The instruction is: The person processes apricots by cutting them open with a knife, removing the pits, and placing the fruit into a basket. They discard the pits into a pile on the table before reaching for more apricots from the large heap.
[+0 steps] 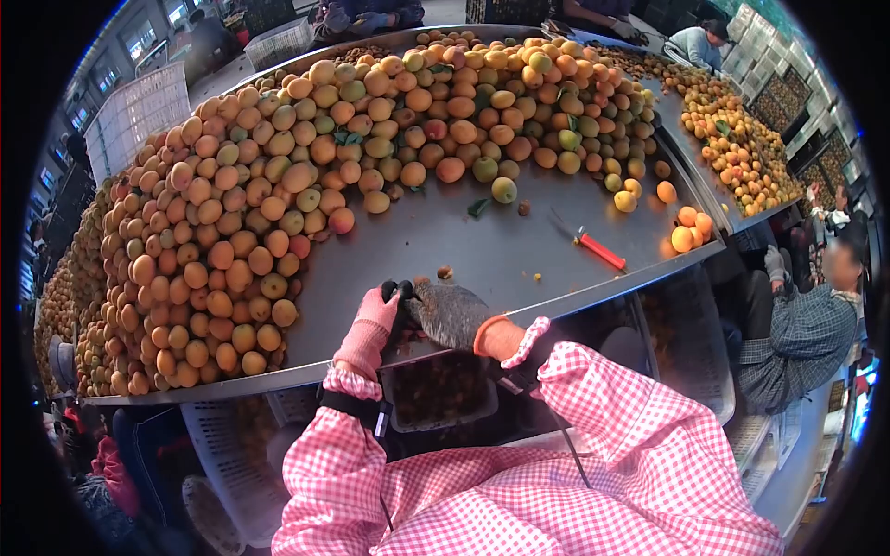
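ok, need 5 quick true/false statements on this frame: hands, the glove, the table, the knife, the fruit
1. The left hand wears a pink glove. True.
2. The right hand is pulling a dark grey glove off the table edge onto the floor. False: both hands hold the dark glove at the table's near edge; the right hand sits at its cuff.
3. A red-handled knife lies on the bare metal, apart from both hands. True.
4. The fruit pile is all green apples. False: it is mostly orange-yellow fruit, a few greenish.
5. The knife is in the left hand. False: it lies untouched on the table.
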Available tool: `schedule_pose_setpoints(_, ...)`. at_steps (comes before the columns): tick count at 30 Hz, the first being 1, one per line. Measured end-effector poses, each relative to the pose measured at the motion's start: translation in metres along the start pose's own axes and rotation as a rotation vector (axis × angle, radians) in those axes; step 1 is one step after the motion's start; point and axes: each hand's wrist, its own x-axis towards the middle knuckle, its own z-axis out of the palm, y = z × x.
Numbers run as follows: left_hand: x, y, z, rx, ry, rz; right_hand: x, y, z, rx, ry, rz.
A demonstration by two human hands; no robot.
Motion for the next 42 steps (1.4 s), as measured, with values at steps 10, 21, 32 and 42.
schedule_pose_setpoints(10, -0.129, -0.030, 0.023, 0.318, 0.501, 0.700, -0.084, -0.041, 0.024, -0.173, 0.526, -0.486)
schedule_pose_setpoints(21, -0.161, -0.025, 0.028, 0.325, 0.357, 0.509, -0.083, -0.017, -0.029, -0.337, 0.378, -0.335)
schedule_pose_setpoints(32, -0.078, -0.036, -0.045, 0.646, 0.733, 0.243, 0.034, -0.021, -0.022, -0.320, -0.114, 0.076)
schedule_pose_setpoints(42, -0.082, -0.024, -0.044, 0.701, 0.654, 0.161, 0.023, -0.039, 0.006, -0.201, -0.355, 0.009)
